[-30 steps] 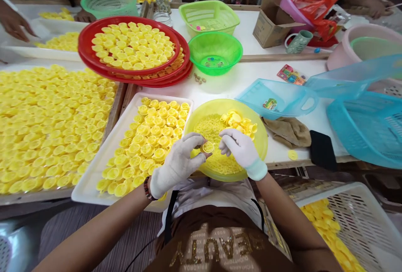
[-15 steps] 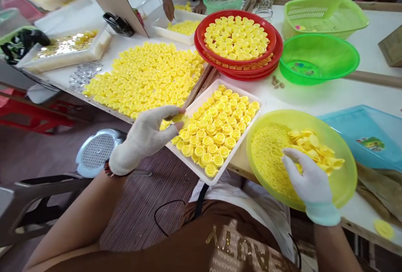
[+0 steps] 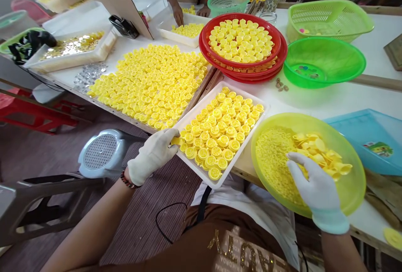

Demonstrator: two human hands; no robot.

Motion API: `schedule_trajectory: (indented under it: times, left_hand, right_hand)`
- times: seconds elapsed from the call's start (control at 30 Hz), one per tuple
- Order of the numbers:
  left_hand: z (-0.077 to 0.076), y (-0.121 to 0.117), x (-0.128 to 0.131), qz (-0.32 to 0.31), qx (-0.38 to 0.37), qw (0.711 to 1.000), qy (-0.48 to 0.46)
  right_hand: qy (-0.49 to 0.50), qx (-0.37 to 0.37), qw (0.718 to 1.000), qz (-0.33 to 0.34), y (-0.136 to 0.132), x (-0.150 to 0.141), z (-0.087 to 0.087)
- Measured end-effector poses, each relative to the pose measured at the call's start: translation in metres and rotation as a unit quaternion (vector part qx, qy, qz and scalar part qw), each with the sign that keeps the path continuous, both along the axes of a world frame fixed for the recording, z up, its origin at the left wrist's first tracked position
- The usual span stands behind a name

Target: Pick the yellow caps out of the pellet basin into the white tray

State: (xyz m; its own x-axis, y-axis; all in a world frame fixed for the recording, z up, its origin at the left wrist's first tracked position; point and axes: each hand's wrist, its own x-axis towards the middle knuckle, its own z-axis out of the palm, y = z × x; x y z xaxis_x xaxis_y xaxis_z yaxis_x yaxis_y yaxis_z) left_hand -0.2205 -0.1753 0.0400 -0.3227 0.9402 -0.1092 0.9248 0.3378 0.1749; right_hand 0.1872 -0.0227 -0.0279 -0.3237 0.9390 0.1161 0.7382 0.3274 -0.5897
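Note:
My left hand (image 3: 157,152), in a white knit glove, is at the left edge of a white tray (image 3: 216,183). Its thumb and fingers pinch a small yellow plastic piece (image 3: 176,141), partly hidden by the fingertips. Rows of round yellow plastic pieces (image 3: 222,140) fill the tray. My gloved right hand (image 3: 315,188) is over a translucent yellow basin (image 3: 356,188), thumb and forefinger drawn together; whatever is between them is too small to make out. Tiny yellow parts (image 3: 273,159) lie in the basin's left side, with larger yellow cup-shaped pieces (image 3: 314,146) beside them.
Many yellow pieces (image 3: 150,83) spread over the left table. Stacked red trays (image 3: 243,77), a green bowl (image 3: 325,60) and a green basket (image 3: 329,19) stand behind. A blue tray (image 3: 354,125) is at right. Across the table, another person's hand (image 3: 178,14) reaches into a white tray.
My left hand has lowered to the white tray's left edge with the yellow piece. My right hand stays over the basin, and the view has shifted slightly.

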Motion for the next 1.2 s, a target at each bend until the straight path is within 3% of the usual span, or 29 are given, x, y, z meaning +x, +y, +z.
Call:
schedule_trajectory:
  times: [0.2,0.4,0.7,0.93,1.2]
  left_hand:
    - [0.011,0.018,0.009,0.068,-0.086,0.993,0.042]
    - [0.019,0.019,0.008,0.095,-0.122,0.987,0.032]
    - [0.014,0.031,0.004,0.079,-0.162,0.984,0.014]
    - [0.013,0.029,-0.006,0.013,-0.135,0.991,-0.004]
    - [0.011,0.029,-0.003,0.054,-0.148,0.988,0.004]
  right_hand:
    - [0.006,0.001,1.0,-0.001,0.0,-0.001,0.002]
    - [0.005,-0.023,1.0,-0.014,-0.001,-0.002,0.005]
    - [0.006,-0.024,1.0,-0.017,0.0,-0.001,0.005]
    - [0.022,-0.03,0.999,-0.017,0.0,-0.003,0.007]
    - [0.033,-0.047,0.998,-0.021,0.001,-0.001,0.003]
